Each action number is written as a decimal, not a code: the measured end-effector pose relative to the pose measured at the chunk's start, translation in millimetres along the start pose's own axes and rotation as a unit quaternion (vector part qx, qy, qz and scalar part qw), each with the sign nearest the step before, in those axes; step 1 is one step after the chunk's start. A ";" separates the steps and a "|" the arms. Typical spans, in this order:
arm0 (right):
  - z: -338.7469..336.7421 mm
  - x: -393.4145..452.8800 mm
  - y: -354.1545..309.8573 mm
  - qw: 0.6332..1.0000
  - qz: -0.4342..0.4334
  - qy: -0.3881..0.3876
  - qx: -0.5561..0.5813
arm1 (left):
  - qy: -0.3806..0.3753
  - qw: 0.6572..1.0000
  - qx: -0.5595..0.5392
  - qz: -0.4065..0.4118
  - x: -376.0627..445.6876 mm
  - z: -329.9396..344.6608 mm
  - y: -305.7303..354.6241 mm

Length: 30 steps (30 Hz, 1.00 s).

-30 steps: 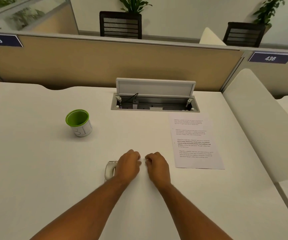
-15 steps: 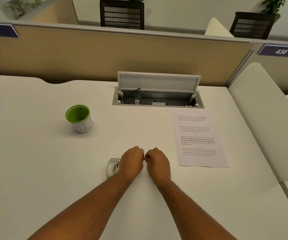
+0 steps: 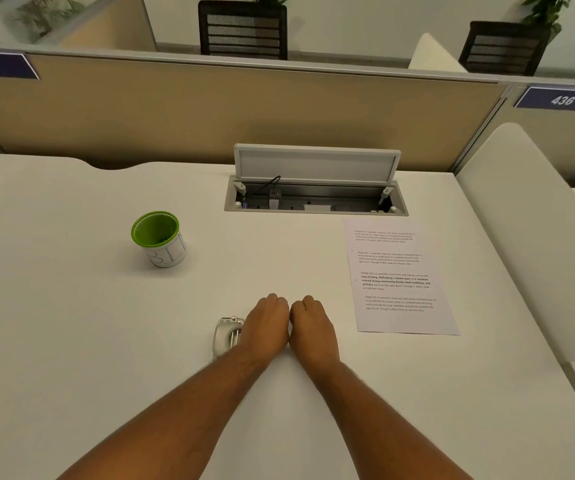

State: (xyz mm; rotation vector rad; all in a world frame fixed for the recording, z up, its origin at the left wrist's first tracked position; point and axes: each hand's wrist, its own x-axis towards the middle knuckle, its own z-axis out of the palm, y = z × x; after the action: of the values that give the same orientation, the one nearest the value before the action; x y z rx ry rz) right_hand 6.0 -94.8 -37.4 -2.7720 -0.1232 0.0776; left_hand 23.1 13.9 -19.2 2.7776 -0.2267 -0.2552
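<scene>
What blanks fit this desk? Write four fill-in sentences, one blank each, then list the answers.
1. The cup on the desk is ____ inside.
2. The printed sheet lies to the ____ of the right hand.
3. The cable box lid is not shut but ____.
4. The small silver device shows at the ____ side of the left hand.

Missing words: green; right; open; left.

- An office: a tan cubicle partition (image 3: 244, 109) at the far side, with numbered desk signs (image 3: 561, 99)
- White desk (image 3: 71, 341) with an open cable hatch (image 3: 315, 195)
- Black office chairs (image 3: 243, 31) beyond
</scene>
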 end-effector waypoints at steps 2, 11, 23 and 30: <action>1.1 0.3 1.1 1.000 -0.004 -0.004 -0.013 | -0.009 1.000 0.007 0.002 0.3 0.0 0.0; 2.7 2.1 4.2 0.998 -0.040 -0.011 -0.044 | -0.030 0.996 0.076 0.033 2.9 3.3 -1.8; -21.7 2.3 33.9 0.982 0.101 0.001 0.157 | -0.035 0.997 0.062 0.011 4.7 -7.3 -19.3; -13.9 -7.2 26.7 0.986 0.084 0.010 0.145 | -0.018 0.999 0.028 0.008 6.0 -18.7 -26.8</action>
State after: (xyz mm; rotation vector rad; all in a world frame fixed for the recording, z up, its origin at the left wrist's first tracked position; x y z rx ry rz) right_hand 1.8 -125.2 -33.8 -2.4865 0.1194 0.1021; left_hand 36.1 43.6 -12.1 2.8268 -0.2696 -0.2979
